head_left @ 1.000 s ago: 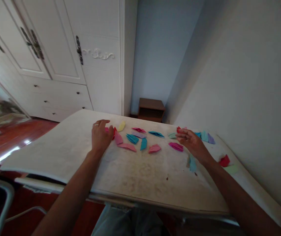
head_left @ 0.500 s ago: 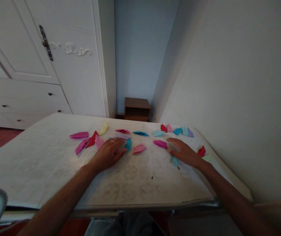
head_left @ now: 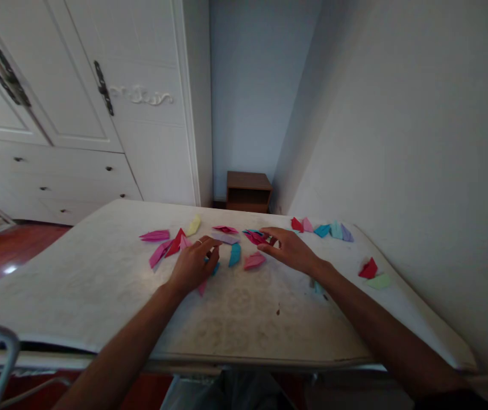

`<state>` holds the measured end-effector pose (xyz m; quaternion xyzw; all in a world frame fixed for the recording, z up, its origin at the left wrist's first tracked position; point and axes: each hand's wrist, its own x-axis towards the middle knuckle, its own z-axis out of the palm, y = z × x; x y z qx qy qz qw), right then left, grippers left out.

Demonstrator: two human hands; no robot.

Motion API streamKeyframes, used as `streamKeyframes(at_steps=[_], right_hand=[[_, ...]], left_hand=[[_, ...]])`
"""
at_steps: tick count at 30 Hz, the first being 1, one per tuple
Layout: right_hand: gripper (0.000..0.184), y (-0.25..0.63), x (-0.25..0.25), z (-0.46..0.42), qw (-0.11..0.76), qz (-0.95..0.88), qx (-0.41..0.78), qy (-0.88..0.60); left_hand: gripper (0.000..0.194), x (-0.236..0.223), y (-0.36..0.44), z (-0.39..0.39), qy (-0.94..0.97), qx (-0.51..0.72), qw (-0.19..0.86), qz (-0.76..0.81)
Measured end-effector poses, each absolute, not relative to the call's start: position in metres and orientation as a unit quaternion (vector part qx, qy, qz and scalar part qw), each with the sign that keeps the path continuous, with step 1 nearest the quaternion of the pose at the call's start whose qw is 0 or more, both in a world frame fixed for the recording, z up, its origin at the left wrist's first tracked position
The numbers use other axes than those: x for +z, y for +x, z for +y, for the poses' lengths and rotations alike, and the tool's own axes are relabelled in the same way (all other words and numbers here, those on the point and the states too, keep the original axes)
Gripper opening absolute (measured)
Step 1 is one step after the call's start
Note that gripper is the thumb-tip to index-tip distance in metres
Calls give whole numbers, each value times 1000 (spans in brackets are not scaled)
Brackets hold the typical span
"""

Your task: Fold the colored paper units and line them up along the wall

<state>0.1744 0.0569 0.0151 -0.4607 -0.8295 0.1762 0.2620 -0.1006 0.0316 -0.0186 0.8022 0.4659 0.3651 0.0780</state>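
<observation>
My right hand (head_left: 290, 249) pinches the end of a magenta folded paper (head_left: 255, 237) between thumb and fingers, just over a blue folded paper that it partly covers. My left hand (head_left: 196, 263) hovers low with fingers loosely curved and thumb apart, holding nothing that I can see. Beneath it, blue and pink paper pieces partly show. Right of its fingertips lie a lilac folded paper (head_left: 225, 238) and a blue folded paper (head_left: 235, 254). A pink folded paper (head_left: 254, 261) rests between the two hands.
Red (head_left: 175, 243), magenta (head_left: 155, 235) and yellow (head_left: 193, 225) folded papers lie at left on the white tabletop (head_left: 235, 324). Several more line the right back edge, with a red piece (head_left: 368, 267) and a green piece (head_left: 379, 281) nearer. A wall rises at right.
My right hand has moved left, carrying the magenta paper onto the blue one. My left hand has shifted slightly left, uncovering more of a blue paper. The view has turned a little left.
</observation>
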Motion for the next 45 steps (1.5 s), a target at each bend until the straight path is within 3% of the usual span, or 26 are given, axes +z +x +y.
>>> streamKeyframes(at_steps=[6, 17, 25, 30, 33, 36, 40, 45], right_hand=[[43, 115, 18, 96, 274, -853, 130, -425], [25, 77, 12, 152, 182, -870, 85, -449], [33, 175, 12, 165, 190, -814, 48, -547], [46, 268, 14, 175, 132, -750, 19, -648], [47, 299, 8, 171, 71, -755, 60, -649], [48, 304, -6, 156, 34, -795, 113, -594], [66, 290, -25, 122, 38, -831, 134, -539], [75, 256, -27, 65, 90, -860, 155, -477]], left_hand=[[25, -17, -108, 35, 758, 414, 57, 501], [24, -22, -119, 44, 719, 443, 49, 533], [27, -19, -117, 41, 739, 428, 35, 518], [30, -15, -116, 39, 747, 426, 32, 510], [31, -16, -116, 39, 746, 428, 23, 509], [32, -16, -117, 40, 750, 423, 25, 508], [33, -16, -119, 40, 755, 423, 27, 500], [35, -18, -121, 40, 761, 414, 26, 499]])
